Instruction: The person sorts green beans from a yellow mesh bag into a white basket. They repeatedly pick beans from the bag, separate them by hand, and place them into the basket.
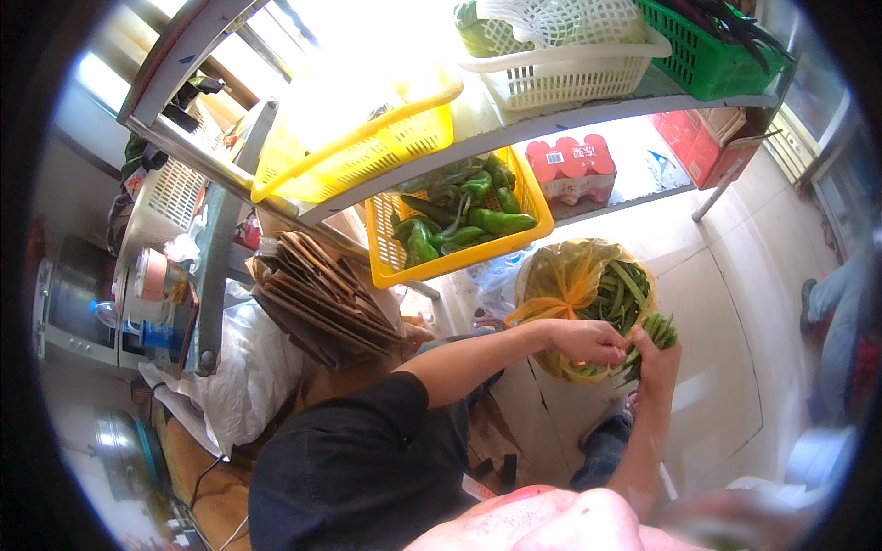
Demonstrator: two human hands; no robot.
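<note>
My right hand point(659, 355) is closed around a bunch of green beans point(659, 332), whose ends stick out above and below the fist. From the left, my left hand point(586, 343) meets it, fingertips pinched beside the right thumb. A bit of green bean shows at that pinch, though its far part is hidden by the fingers. Just behind and under both hands stands a yellow translucent plastic bag point(551, 275), gathered in an orange knot on one side. More green beans point(617, 293) fill its open mouth.
A shelf rack point(441, 165) stands ahead, bearing a yellow basket of green peppers point(475, 224), a white basket point(572, 79) and a green basket point(716, 65). Folded cardboard point(324, 303) and a white plastic bag point(241, 372) are at left. Another person's leg point(834, 310) shows at right.
</note>
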